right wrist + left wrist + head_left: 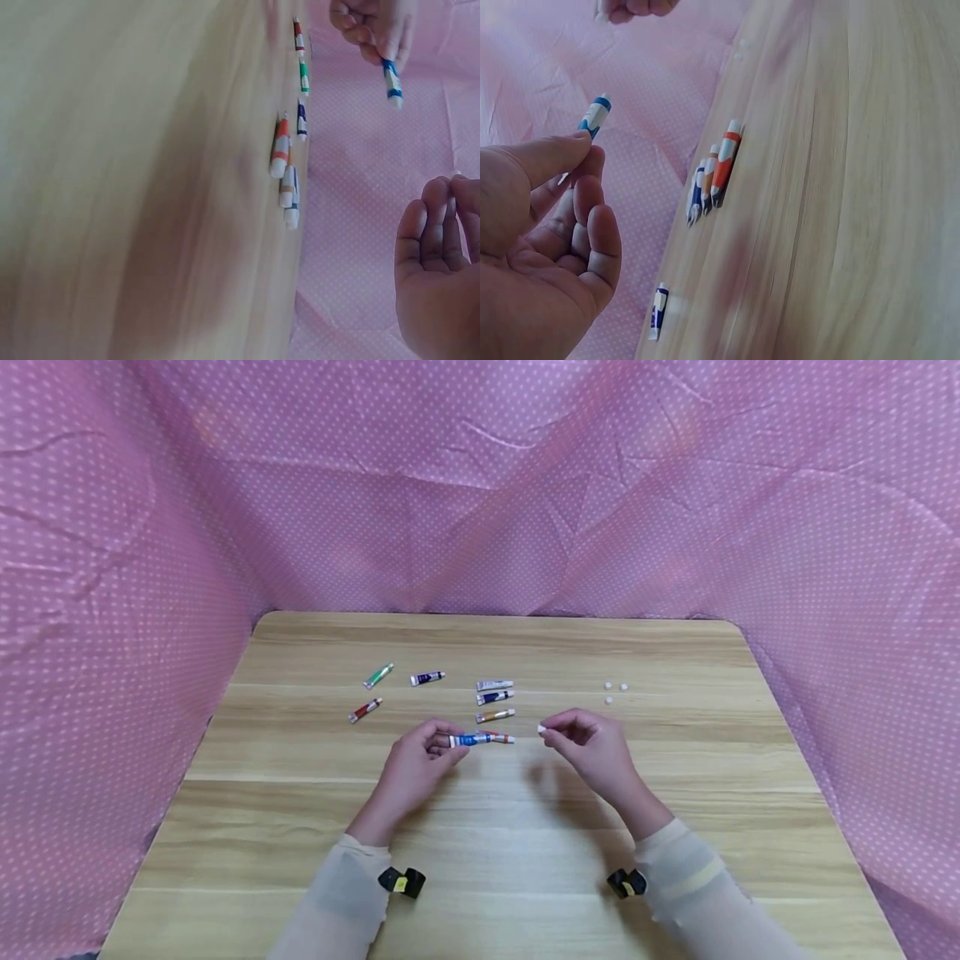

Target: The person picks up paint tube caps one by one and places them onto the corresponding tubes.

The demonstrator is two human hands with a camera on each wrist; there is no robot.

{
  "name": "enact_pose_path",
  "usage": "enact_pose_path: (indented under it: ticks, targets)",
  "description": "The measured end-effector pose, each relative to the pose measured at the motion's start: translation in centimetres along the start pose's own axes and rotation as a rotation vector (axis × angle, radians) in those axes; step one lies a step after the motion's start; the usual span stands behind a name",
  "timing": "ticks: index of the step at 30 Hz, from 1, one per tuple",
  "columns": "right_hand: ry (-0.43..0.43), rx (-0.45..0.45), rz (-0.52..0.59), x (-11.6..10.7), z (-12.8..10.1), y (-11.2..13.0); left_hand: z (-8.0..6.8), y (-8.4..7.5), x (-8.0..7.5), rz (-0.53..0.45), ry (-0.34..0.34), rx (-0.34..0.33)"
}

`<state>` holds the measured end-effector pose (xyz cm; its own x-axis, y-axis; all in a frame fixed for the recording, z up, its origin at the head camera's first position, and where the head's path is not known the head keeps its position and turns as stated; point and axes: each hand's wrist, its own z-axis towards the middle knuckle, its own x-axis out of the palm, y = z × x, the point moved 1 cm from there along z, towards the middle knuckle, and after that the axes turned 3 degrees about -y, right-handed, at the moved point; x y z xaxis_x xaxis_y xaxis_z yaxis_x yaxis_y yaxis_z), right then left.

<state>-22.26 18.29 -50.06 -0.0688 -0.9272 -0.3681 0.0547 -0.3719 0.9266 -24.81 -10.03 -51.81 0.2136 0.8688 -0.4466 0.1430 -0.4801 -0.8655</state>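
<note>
My left hand (420,764) pinches a small blue paint tube (469,740) between thumb and fingers, above the table. Its nozzle end points right, and in the left wrist view a short whitish tip shows past the blue band. Between the thumb and fingertips of my right hand (592,752) is a small white cap (542,729), apart from the tube. Behind the blue tube lies an orange paint tube (724,161), partly covered in the head view. Beyond it rest an ochre tube (495,716), a dark blue tube (495,697) and a pale silvery tube (495,685).
Three loose white caps (608,686) lie on the wooden table (480,877), right of the tube row. To the left are a green tube (378,676), a purple tube (427,678) and a red tube (365,710). Pink dotted cloth (480,527) hangs around the table.
</note>
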Motion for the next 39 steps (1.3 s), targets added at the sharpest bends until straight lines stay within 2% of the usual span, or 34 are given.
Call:
enact_pose_path:
  ticks: [8, 17, 25, 39]
  targets:
    - [0.032, 0.026, -0.032, 1.0, -0.4, -0.2, -0.4, -0.6, 0.6, -0.003, 0.031, -0.015]
    - [0.054, 0.035, -0.016, 2.1, -0.7, 0.0, -0.9, -1.4, 1.0, -0.016, 0.050, 0.007]
    - [0.076, 0.054, 0.002, 2.6, -1.0, -0.2, -1.4, -1.4, 1.2, -0.030, 0.061, 0.082]
    - [0.092, 0.040, -0.012, 2.7, -1.2, 0.0, -1.6, -1.9, 1.5, -0.027, 0.077, 0.066]
